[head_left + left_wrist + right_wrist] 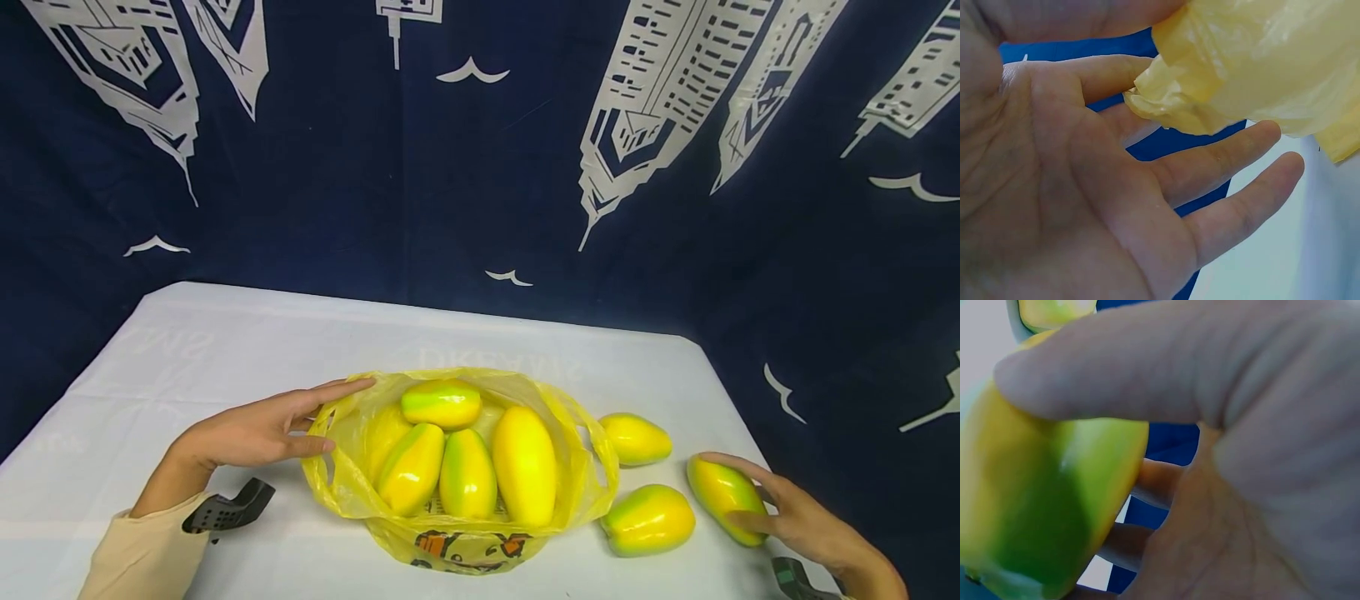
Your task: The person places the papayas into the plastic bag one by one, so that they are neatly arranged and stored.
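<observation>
A yellow plastic bag [457, 533] stands with its mouth wide on the white table. Several glossy yellow-green mangoes [525, 467] lie inside it. At the bag's left rim is my left hand [258, 429], fingers straight and spread, touching the film; in the left wrist view the bag's film [1241, 75] lies over the fingers [1254, 206]. Far to the right, my right hand [802, 517] grips a mango [720, 492] between thumb and fingers. The right wrist view shows the thumb [1072, 375] across this mango [1041, 487], its green side facing the palm.
Two loose mangoes lie between the bag and my right hand: one behind [636, 439], one nearer the front [648, 521]. The white table [247, 350] ends on the right just beyond my right hand. A dark blue printed cloth [337, 167] hangs behind.
</observation>
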`<action>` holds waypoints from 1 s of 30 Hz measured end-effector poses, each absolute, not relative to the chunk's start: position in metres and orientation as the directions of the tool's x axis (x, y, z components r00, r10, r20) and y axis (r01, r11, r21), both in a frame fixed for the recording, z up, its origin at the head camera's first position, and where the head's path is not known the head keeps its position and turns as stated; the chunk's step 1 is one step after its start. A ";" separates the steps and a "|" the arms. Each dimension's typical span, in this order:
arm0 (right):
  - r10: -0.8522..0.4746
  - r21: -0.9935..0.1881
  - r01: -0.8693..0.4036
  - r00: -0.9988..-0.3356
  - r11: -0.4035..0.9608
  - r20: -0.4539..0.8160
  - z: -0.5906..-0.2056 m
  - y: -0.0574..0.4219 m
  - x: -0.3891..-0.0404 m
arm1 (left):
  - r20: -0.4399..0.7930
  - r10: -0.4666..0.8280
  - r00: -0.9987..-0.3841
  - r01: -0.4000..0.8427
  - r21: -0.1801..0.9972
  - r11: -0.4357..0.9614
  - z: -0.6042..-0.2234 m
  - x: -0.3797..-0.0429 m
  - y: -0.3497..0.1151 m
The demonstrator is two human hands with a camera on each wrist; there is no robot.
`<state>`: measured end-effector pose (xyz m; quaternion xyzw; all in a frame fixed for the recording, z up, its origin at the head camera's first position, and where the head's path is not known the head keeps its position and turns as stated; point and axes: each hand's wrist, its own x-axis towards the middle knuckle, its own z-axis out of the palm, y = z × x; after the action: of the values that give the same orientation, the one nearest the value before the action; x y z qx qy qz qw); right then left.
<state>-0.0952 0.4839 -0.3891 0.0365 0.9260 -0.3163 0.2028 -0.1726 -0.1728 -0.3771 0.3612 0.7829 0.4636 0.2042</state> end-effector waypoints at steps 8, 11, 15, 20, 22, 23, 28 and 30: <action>-0.065 -0.577 0.159 -0.935 0.801 -0.347 -0.385 0.480 -0.093 | -0.012 0.748 -0.664 0.357 0.873 0.332 -0.373 -0.171 -0.171; -0.072 -0.574 0.132 -0.945 0.808 -0.318 -0.384 0.479 -0.093 | -0.017 0.750 -0.661 0.359 0.870 0.337 -0.373 -0.172 -0.171; -0.086 -0.570 0.081 -0.962 0.818 -0.261 -0.382 0.476 -0.095 | -0.012 0.738 -0.675 0.353 0.873 0.337 -0.375 -0.172 -0.170; -0.115 -0.538 0.002 -0.977 0.843 -0.182 -0.376 0.469 -0.096 | -0.004 0.713 -0.701 0.338 0.879 0.336 -0.375 -0.171 -0.168; -0.138 -0.525 -0.043 -0.980 0.850 -0.143 -0.373 0.466 -0.096 | -0.005 0.711 -0.703 0.334 0.880 0.337 -0.375 -0.171 -0.168; -0.154 -0.528 -0.066 -0.980 0.847 -0.124 -0.372 0.464 -0.096 | -0.005 0.711 -0.703 0.332 0.882 0.335 -0.375 -0.171 -0.168; -0.234 -0.531 -0.178 -0.971 0.829 -0.040 -0.362 0.456 -0.099 | -0.009 0.717 -0.697 0.333 0.882 0.334 -0.374 -0.170 -0.167; -0.261 -0.528 -0.214 -0.965 0.822 -0.015 -0.357 0.452 -0.099 | -0.007 0.721 -0.693 0.338 0.880 0.334 -0.373 -0.170 -0.166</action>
<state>-0.0994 0.4522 -0.3574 -0.1245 0.9534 -0.2712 0.0435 -0.1703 -0.1661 -0.3734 0.3347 0.7909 0.4703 0.2033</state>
